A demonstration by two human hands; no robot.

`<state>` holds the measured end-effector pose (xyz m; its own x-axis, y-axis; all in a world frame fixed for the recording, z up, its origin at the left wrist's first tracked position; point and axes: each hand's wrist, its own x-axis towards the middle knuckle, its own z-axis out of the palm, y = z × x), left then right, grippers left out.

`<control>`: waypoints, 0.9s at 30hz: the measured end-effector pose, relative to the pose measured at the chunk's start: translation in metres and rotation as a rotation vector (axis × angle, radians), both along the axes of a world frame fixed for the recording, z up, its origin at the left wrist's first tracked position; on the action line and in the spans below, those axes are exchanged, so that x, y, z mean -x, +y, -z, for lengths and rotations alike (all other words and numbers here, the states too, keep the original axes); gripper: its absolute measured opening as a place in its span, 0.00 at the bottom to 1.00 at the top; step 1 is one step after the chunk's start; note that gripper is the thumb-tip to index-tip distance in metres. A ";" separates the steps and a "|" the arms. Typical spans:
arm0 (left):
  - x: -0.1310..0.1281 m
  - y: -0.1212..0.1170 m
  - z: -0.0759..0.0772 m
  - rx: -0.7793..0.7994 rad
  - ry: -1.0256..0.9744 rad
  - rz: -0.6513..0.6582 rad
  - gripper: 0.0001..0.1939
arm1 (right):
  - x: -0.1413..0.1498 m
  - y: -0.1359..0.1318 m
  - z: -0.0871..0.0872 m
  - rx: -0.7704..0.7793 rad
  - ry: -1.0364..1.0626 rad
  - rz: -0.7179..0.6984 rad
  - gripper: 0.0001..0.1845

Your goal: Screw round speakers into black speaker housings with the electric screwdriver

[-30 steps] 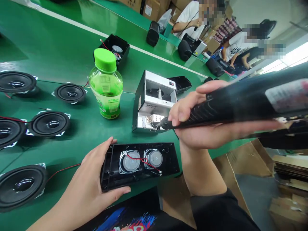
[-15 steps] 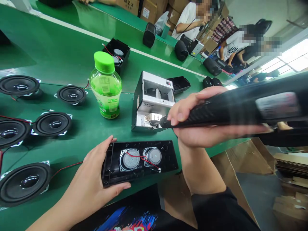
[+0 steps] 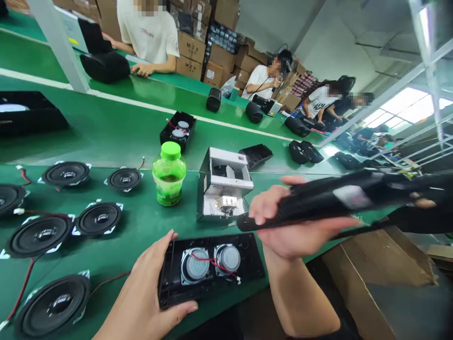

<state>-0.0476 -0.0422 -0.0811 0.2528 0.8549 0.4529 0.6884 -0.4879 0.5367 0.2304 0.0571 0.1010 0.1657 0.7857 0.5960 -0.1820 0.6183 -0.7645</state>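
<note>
My left hand (image 3: 148,288) grips the left end of a black speaker housing (image 3: 247,250), thumb along the near side and fingers at the far side. Two round silver-backed speaker drivers (image 3: 196,265) sit inside it, with red wires and a small white plug across them. My right hand (image 3: 279,222) is wrapped around a black electric screwdriver (image 3: 318,196), held sideways above the housing's right end with its bit pointing left. Just beyond the bit stands a silver and black screw feeder (image 3: 226,184). Whether a screw is on the bit is too small to tell.
Several loose speaker drivers (image 3: 99,218) with wires lie on the green bench at the left. A green-capped bottle (image 3: 169,179) stands left of the feeder. Behind it is another housing (image 3: 177,130). A cardboard box (image 3: 382,264) is at the right; co-workers sit across the bench.
My right hand has drawn the screwdriver bit back from the screw feeder toward the housing. My view has tilted up, showing more of the far bench. The left hand keeps its hold.
</note>
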 end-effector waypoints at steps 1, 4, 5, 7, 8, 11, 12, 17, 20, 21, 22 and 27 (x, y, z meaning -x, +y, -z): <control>0.000 0.000 -0.004 0.031 -0.007 0.008 0.75 | 0.000 -0.012 -0.003 -0.002 0.007 -0.032 0.41; -0.002 -0.001 -0.013 0.142 -0.046 0.071 0.80 | 0.005 -0.048 -0.014 -0.019 -0.088 -0.111 0.21; -0.002 -0.001 -0.014 0.176 -0.059 0.079 0.80 | 0.007 -0.058 -0.017 -0.009 -0.173 -0.156 0.17; -0.003 -0.002 -0.014 0.228 -0.080 0.086 0.80 | 0.010 -0.074 -0.024 0.061 -0.339 -0.287 0.16; -0.003 -0.002 -0.014 0.243 -0.089 0.084 0.80 | 0.011 -0.079 -0.026 0.135 -0.410 -0.364 0.14; -0.004 -0.003 -0.016 0.261 -0.115 0.098 0.81 | 0.012 -0.083 -0.029 0.265 -0.537 -0.541 0.18; -0.004 -0.003 -0.017 0.261 -0.122 0.109 0.81 | 0.012 -0.083 -0.028 0.269 -0.553 -0.561 0.21; -0.006 -0.001 -0.022 0.250 -0.154 0.143 0.80 | 0.021 -0.079 -0.004 0.234 -0.447 -0.506 0.24; -0.009 -0.001 -0.022 0.244 -0.173 0.135 0.82 | 0.028 -0.074 0.014 0.161 -0.382 -0.541 0.17; -0.009 -0.001 -0.022 0.241 -0.180 0.129 0.83 | 0.030 -0.071 0.019 0.116 -0.352 -0.557 0.16; -0.010 -0.002 -0.022 0.238 -0.184 0.126 0.83 | 0.033 -0.069 0.023 0.074 -0.323 -0.561 0.17; -0.008 -0.002 -0.022 0.257 -0.181 0.147 0.78 | 0.044 -0.061 0.019 0.159 -0.462 -0.507 0.21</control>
<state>-0.0394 -0.0442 -0.0590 0.3174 0.9071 0.2764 0.5029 -0.4081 0.7619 0.1865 -0.0036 0.0817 -0.4861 0.7827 0.3888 -0.0530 0.4176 -0.9071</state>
